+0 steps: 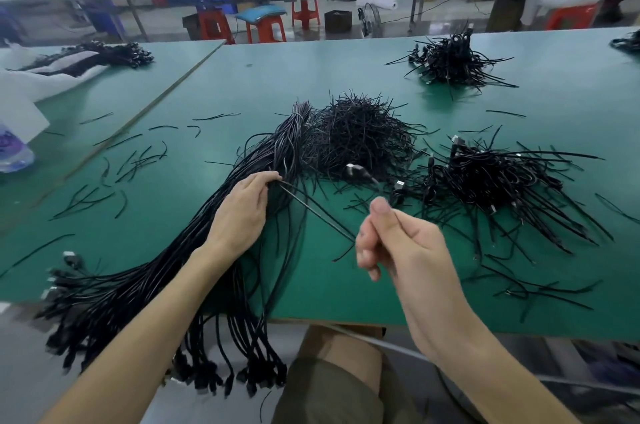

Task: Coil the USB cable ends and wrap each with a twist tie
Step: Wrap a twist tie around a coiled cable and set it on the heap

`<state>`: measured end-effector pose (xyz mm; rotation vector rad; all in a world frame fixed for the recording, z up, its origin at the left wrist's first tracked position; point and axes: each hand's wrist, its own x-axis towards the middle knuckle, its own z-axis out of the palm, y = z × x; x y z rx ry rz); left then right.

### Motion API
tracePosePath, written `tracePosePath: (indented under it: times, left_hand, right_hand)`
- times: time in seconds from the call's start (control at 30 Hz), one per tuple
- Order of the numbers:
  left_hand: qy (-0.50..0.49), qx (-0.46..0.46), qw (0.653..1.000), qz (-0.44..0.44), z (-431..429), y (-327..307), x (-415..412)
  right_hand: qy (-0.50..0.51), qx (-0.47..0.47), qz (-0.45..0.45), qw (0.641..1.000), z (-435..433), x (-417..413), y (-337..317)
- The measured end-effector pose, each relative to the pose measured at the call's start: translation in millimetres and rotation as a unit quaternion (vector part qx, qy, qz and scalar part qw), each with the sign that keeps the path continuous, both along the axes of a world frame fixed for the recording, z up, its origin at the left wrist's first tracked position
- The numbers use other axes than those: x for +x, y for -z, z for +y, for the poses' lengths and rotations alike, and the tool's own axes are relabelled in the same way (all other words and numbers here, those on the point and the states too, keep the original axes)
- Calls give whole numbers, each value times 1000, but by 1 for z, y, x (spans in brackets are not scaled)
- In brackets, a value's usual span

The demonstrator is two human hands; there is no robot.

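A thick bundle of black USB cables runs from the table's middle down over its front edge, plugs hanging at the lower left. My left hand lies on the bundle and pinches one black cable at its fingertips. That cable stretches taut to my right hand, which holds its other part with curled fingers above the table. A heap of black twist ties lies just behind the hands. A plug end lies at the front of that heap.
A pile of tied cables lies to the right, another farther back. Loose ties are scattered on the green table at left. A plastic bottle and white sheet sit at the far left. My knee is below the table edge.
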<state>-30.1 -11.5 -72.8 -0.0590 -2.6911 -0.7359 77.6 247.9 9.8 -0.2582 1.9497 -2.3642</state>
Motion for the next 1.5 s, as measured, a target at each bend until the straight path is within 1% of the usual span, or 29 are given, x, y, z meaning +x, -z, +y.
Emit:
tracePosePath:
  times: [0.07, 0.1, 0.17, 0.27, 0.43, 0.5, 0.6, 0.63, 0.67, 0.7, 0.73, 0.8, 0.83, 0.87, 0.9, 1.0, 1.07, 1.17, 1.23, 1.33, 1.37, 1.4, 1.47, 1.5]
  left_hand:
    - [-12, -27, 999, -13, 0, 3, -1]
    - [-28, -35, 999, -22, 0, 4, -2]
    - [-45, -52, 997, -30, -1, 5, -5]
    - [-42, -73, 996, -37, 1, 8, -6]
    - [-56, -77, 994, -45, 4, 6, -8]
    - [-57, -39, 998, -11, 5, 2, -3]
    - [-52, -11, 994, 100, 10, -10, 2]
    - [-55, -10, 991, 118, 12, -17, -4]
    - [-64, -14, 992, 108, 14, -24, -16]
    - [-80, -26, 994, 63, 16, -32, -31]
    - [-99, -43, 994, -11, 19, -40, -49]
    - [-122, -65, 975, -177, 26, -50, -78]
    - [-122, -81, 961, -233, 29, -49, -89]
    - [-121, -109, 952, -260, 29, -44, -97]
    - [-123, -137, 948, -260, 27, -38, -102]
    - [-134, -170, 959, -184, 7, -20, -108]
    - [-142, -169, 963, -151, -11, -11, -112]
    - [-172, -143, 964, -146, -38, -4, -120]
    - [-198, -129, 961, -146, -55, -2, -127]
    - [-226, -94, 958, -152, -80, -1, -136]
    - [-228, -79, 958, -153, -88, -1, -138]
    - [-225, -64, 960, -154, -94, -1, -140]
    - [-217, -37, 963, -152, -101, -1, -140]
    - [-213, -26, 965, -148, -104, -2, -138]
  right_hand:
    - [10, -45, -25, 999, 6, 8, -11]
    - [9, -54, -29, 998, 8, 11, -16]
    - [-8, -59, -36, 998, 11, 20, -21]
    - [-27, -68, -37, 997, 14, 33, -25]
    - [-10, -63, -57, 996, 21, 28, -15]
    - [3, -69, -87, 994, 26, 16, -6]
    - [37, -61, -128, 989, 33, -2, 5]
    - [42, -56, -138, 988, 34, -5, 9]
    - [43, -51, -146, 987, 35, -8, 12]
    - [39, -45, -152, 987, 35, -9, 15]
    - [31, -38, -155, 987, 34, -9, 16]
    - [17, -31, -158, 987, 29, -9, 18]
    - [12, -33, -159, 987, 26, -9, 18]
    - [6, -36, -159, 987, 23, -10, 17]
    - [-1, -36, -157, 987, 19, -12, 17]
    - [-30, -1, -132, 991, 7, -21, 18]
    - [-45, 46, -104, 992, -3, -32, 21]
    - [-65, 138, -57, 987, -23, -54, 23]
    - [-87, 224, -3, 971, -40, -67, 25]
    - [-148, 328, 77, 930, -73, -76, 29]
    - [-176, 360, 99, 911, -85, -76, 31]
    - [-198, 403, 133, 884, -97, -76, 33]
    - [-220, 511, 235, 797, -113, -75, 36]
    - [-228, 544, 280, 757, -118, -73, 38]
